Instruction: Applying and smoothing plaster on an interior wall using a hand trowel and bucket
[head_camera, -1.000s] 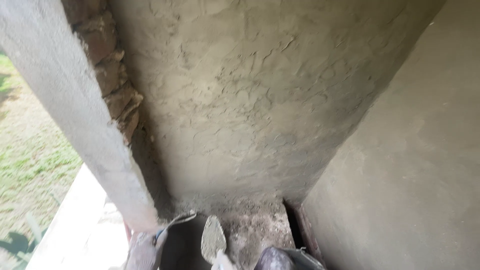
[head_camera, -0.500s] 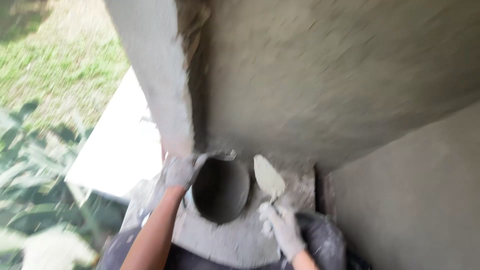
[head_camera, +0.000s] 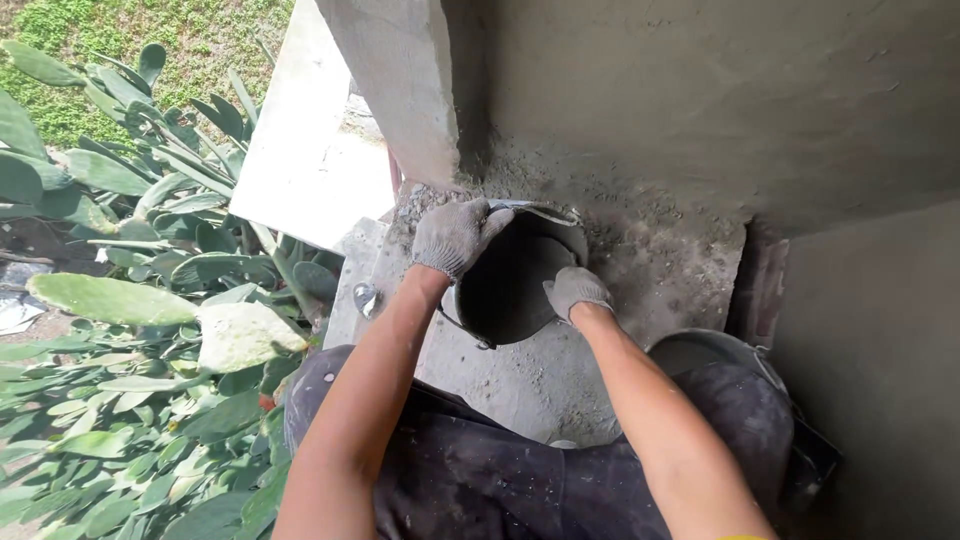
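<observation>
A dark, round bucket (head_camera: 515, 285), dusted with grey mortar, stands on a rough concrete ledge (head_camera: 660, 260) close to its far edge, where the ledge meets the plastered grey wall (head_camera: 720, 90) and the foot of a pale concrete pillar (head_camera: 400, 80). The left hand (head_camera: 455, 235), in a grey knitted work glove, sits on the bucket's far-left rim with its fingers curled tight over the edge, clamping the rim beside the thin metal handle (head_camera: 535, 208) that lies along the far side. The right hand (head_camera: 575, 290), gloved the same way, is at the bucket's near-right rim with the fingers dipping inside the opening; they are hidden below the rim, so whether it holds anything or how far it is closed cannot be told. The bucket thus lies between the two hands, its dark mouth open upward. A second grey bucket (head_camera: 700, 350) shows near the ledge's right edge, partly behind the right forearm. Beyond the ledge's left edge grow flat green cactus pads (head_camera: 110, 300).
</observation>
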